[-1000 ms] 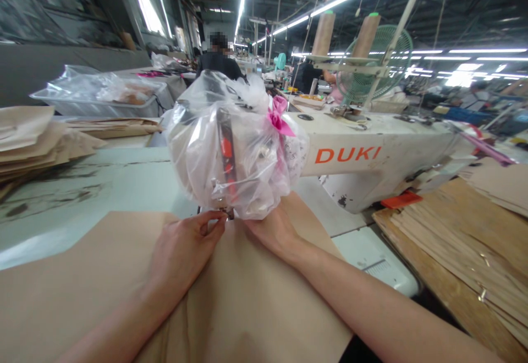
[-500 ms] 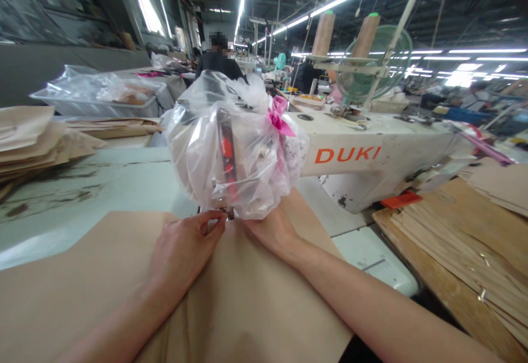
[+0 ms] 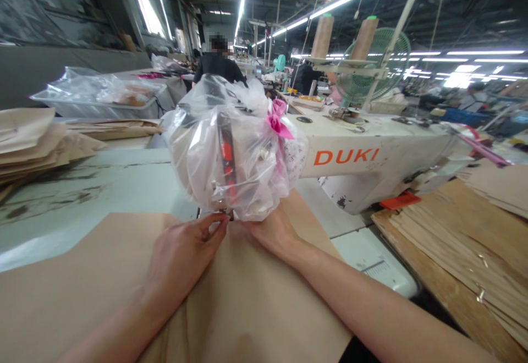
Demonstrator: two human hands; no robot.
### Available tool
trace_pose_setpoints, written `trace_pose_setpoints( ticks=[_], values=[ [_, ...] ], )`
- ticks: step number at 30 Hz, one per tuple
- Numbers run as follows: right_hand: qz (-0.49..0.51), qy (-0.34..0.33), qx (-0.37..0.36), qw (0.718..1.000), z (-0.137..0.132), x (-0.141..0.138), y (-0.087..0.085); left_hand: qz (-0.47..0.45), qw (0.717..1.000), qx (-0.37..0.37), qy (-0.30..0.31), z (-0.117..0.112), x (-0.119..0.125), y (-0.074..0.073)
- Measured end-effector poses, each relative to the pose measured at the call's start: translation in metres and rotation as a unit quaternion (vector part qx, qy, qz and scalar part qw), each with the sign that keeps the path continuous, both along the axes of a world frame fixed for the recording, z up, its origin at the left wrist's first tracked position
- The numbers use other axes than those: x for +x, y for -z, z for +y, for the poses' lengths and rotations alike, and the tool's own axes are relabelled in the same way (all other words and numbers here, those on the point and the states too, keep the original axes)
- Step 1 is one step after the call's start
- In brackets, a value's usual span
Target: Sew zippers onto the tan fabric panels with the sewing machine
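Beige fabric (image 3: 256, 291) spreads over the sewing machine bed and down toward me, with a fold near my left forearm. My left hand (image 3: 187, 247) is closed, thumb and forefinger pinched on the fabric right beside the presser foot (image 3: 225, 213). On the other side of the foot, my right hand (image 3: 274, 234) lies low on the fabric with its fingers stretched toward the needle area. The plastic bag hides part of those fingers. That clear bag (image 3: 198, 154) wraps the head of the white sewing machine (image 3: 346, 157) and is tied with a pink strip (image 3: 278, 121).
Stacked beige pieces (image 3: 28, 143) lie at left, near a bag-filled plastic bin (image 3: 103, 107). More pieces (image 3: 449, 247) rest on a wooden board at right. Thread cones (image 3: 322, 36) and a green fan (image 3: 377, 66) stand behind the machine. A person (image 3: 218, 66) sits farther back.
Little differs. My left fingertips have shifted very slightly right at the presser foot, and the view has moved a touch. The right hand stays in place.
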State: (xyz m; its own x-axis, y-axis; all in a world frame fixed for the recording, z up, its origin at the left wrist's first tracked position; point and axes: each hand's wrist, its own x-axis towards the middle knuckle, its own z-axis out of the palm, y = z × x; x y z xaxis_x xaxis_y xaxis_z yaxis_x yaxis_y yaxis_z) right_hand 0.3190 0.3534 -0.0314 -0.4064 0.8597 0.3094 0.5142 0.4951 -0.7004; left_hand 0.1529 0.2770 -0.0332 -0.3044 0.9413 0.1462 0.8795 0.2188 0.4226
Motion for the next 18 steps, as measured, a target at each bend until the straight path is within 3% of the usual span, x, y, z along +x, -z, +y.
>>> trace_pose_setpoints(
  ticks=[4, 6, 10, 13, 18],
  values=[
    [0.043, -0.055, -0.154, 0.986, 0.003, 0.004, 0.0, 0.113, 0.987, 0.102, 0.053, -0.006, -0.003, 0.01],
    [0.098, -0.096, -0.242, 0.961, 0.005, 0.005, -0.001, 0.139, 0.98, 0.124, 0.071, -0.007, -0.005, 0.014],
    [0.172, -0.14, -0.335, 0.916, 0.006, 0.005, -0.003, 0.166, 0.971, 0.138, 0.102, -0.007, -0.008, 0.016],
    [0.178, -0.142, -0.36, 0.905, 0.006, 0.005, -0.004, 0.143, 0.976, 0.131, 0.096, -0.005, -0.006, 0.015],
    [0.06, -0.131, -0.299, 0.944, 0.01, 0.006, -0.003, -0.042, 0.993, 0.07, 0.088, 0.002, -0.006, 0.008]
  ],
)
